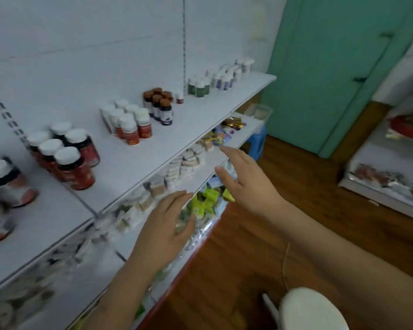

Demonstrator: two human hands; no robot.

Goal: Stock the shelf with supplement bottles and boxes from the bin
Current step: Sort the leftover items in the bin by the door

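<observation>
Supplement bottles (65, 160) already stand in clusters along the top shelf (188, 120): dark red ones with white caps at the left, smaller white-capped red ones (129, 122) further along, brown-capped ones (159, 104) past those, and green and pale groups toward the far end. Boxes (184, 163) crowd the shelf below, and green packets (204, 201) lie lower still. Your left hand (163, 231) and your right hand (242, 181) both hover in front of the lower shelves with fingers spread and relaxed, and neither has hold of anything. The bin itself is not clearly in view; a rounded white shape (312, 308) sits at the bottom edge, but you cannot tell from here what it is. The picture is smeared, which suggests your head is moving, so judging depth right now is risky. If you reach in from this stance, your right hand passes close to the front row of boxes and could push them back or knock them off the edge. Your left forearm sits near the shelf lip, and a quick swing upward could catch it. The red bottles at the left stand close to the front edge and tightly packed, so one nudge there may topple several.
</observation>
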